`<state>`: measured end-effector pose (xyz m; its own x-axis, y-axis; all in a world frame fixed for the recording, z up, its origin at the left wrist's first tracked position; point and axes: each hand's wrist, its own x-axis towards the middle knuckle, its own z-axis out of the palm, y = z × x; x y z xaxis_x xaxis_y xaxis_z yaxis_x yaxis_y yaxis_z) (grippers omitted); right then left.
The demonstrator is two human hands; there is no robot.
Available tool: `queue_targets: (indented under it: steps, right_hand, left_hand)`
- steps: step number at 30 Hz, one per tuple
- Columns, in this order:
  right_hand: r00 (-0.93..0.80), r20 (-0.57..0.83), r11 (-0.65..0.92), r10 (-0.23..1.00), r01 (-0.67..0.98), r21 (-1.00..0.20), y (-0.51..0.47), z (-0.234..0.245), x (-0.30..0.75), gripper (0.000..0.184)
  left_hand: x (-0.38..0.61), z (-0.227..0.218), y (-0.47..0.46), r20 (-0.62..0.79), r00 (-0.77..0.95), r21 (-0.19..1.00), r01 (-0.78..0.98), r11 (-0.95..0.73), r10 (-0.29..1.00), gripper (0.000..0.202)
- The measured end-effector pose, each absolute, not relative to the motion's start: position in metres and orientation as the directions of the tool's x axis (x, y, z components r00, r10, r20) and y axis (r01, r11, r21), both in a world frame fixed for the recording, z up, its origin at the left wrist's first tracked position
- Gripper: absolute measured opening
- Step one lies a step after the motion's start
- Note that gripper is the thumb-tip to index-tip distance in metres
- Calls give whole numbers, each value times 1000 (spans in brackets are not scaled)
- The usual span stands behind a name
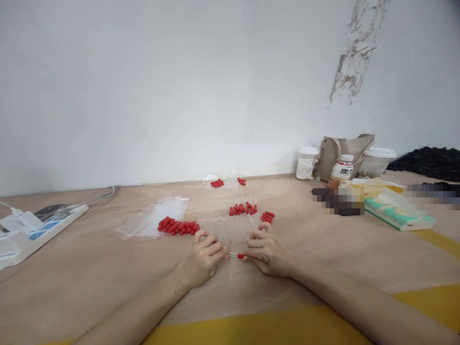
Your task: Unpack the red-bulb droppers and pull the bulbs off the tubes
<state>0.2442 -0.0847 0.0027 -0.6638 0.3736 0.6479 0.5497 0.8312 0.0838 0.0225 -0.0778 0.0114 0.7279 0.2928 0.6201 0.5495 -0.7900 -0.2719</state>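
Note:
My left hand [204, 256] and my right hand [266, 251] rest on the tan table, both pinched on one small clear tube with a red cap [235, 255] held between them. The left fingers grip the clear end, the right fingers the red cap end. Just beyond my fingers lies a row of several clear tubes [230, 227]. A heap of loose red caps [178, 226] lies to the left of the row. More red caps [243, 209] and a few others [268, 216] lie behind and to the right of it.
Empty clear plastic bags [153, 218] lie left of the caps; another bag with red caps [223, 182] sits by the wall. A white power strip [39, 227] is at far left. Cups, a bottle [341, 170], a beige bag and a tissue pack [398, 213] stand at right.

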Motion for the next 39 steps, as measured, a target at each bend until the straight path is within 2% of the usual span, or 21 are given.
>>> queue_targets:
  steps: [5, 9, 13, 16, 18, 20, 22, 24, 28, 34, 39]
  right_hand:
    - [-697, 597, 857, 397, 514, 29, -84, 8, 247, 19]
    - [-742, 528, 888, 413, 458, -50, -85, 14, 247, 14]
    - [-744, 496, 889, 449, 427, -165, -84, 19, 252, 14]
    - [-703, 483, 853, 522, 429, -297, -74, 19, 268, 17]
    - [-590, 490, 763, 642, 429, -483, -59, 17, 282, 21]
    - [-282, 521, 592, 806, 417, -690, -41, 15, 297, 25]
    - [-20, 519, 476, 855, 429, -768, -24, 13, 310, 25]
    - [134, 473, 372, 871, 450, -812, -11, 9, 321, 27]
    - [227, 347, 212, 910, 465, -860, 1, -1, 335, 31]
    - [246, 385, 216, 890, 516, -829, 8, -13, 336, 33]
    - [155, 430, 263, 889, 596, -758, 9, -18, 327, 31]
  left_hand:
    - [20, 12, -77, 601, 758, -286, 501, -817, 255, 17]
    - [20, 14, -78, 598, 784, -335, 433, -837, 166, 17]
    - [13, 17, -73, 610, 786, -400, 409, -820, 94, 14]
    - [-3, 22, -62, 667, 735, -380, 477, -792, 123, 14]
    - [-14, 25, -53, 730, 647, -305, 598, -741, 221, 16]
    - [-21, 27, -45, 752, 551, -217, 726, -653, 362, 20]
    - [-23, 26, -40, 727, 483, -163, 812, -561, 488, 27]
    - [-22, 23, -37, 694, 446, -147, 856, -495, 565, 32]
    - [-21, 10, -30, 697, 437, -167, 870, -464, 568, 28]
    - [-24, -3, -20, 631, 636, -308, 731, -609, 444, 27]
    - [-20, 0, -30, 582, 693, -220, 638, -737, 426, 18]
